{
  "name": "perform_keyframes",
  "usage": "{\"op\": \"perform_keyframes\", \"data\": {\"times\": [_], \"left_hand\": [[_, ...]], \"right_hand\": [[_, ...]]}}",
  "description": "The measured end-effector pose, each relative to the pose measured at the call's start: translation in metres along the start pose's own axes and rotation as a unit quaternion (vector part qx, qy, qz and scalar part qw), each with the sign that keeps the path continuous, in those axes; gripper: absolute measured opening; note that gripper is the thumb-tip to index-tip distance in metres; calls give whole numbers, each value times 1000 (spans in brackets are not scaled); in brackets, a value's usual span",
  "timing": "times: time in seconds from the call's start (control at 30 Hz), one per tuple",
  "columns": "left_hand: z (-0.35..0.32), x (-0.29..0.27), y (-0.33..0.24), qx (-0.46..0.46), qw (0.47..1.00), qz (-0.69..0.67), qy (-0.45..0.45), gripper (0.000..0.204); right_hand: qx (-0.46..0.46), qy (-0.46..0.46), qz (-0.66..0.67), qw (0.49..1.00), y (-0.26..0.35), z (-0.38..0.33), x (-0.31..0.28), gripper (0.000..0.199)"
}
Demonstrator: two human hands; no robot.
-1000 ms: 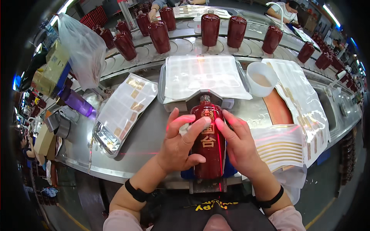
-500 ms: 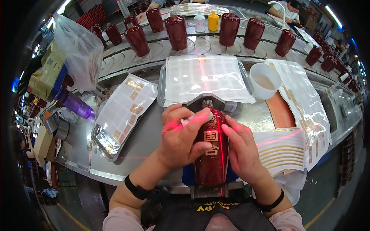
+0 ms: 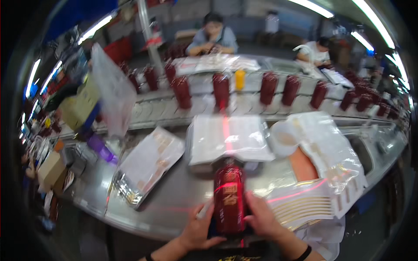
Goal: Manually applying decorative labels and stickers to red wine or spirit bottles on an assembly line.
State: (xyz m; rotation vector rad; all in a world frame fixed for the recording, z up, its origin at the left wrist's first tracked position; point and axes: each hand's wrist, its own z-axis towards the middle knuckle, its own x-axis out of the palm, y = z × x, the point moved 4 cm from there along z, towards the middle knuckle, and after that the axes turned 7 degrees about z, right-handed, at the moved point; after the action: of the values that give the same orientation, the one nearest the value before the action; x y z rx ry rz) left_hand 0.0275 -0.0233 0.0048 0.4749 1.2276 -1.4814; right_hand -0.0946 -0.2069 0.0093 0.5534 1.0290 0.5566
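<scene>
Flanking the dark-red bottle (image 3: 229, 200), left hand (image 3: 196, 229) at eight o'clock and right hand (image 3: 262, 219) at four stand apart; whether either grips, I cannot tell. White sheets (image 3: 244, 139) lie at twelve.

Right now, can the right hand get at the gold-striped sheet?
Likely yes: the right hand is beside the red bottle, and the gold-striped sheet lies right of that hand, nothing visibly between.

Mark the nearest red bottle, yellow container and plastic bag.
Nearest red bottle (image 3: 230, 209): head view, front of its body.
Yellow container (image 3: 239, 81): head view, middle of its side.
Plastic bag (image 3: 112, 93): head view, middle of its side.
</scene>
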Motion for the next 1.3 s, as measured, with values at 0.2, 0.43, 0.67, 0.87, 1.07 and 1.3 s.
{"op": "perform_keyframes", "data": {"times": [0.2, 0.43, 0.67, 0.87, 1.07, 1.3], "left_hand": [[-12, -16, -13, 39, 996, 73, -37, 77], [-1, 3, -28, -3, 995, 35, -91, 79], [-23, 20, 17, -5, 997, 18, -73, 82], [-12, 44, -2, -36, 997, -11, -71, 88], [-20, 32, -8, -74, 991, -20, -106, 89], [-15, 36, -9, -53, 991, -23, -119, 90]], "right_hand": [[-24, 12, 21, 999, 7, -2, 40, 82], [-37, -13, -12, 999, 16, -18, 17, 87], [-54, -13, -3, 998, 29, -3, 29, 86], [-80, -68, -65, 992, 22, -21, 19, 78], [-76, -78, -22, 994, 9, -20, 31, 92], [-76, -78, -37, 993, 5, -22, 29, 89]]}}
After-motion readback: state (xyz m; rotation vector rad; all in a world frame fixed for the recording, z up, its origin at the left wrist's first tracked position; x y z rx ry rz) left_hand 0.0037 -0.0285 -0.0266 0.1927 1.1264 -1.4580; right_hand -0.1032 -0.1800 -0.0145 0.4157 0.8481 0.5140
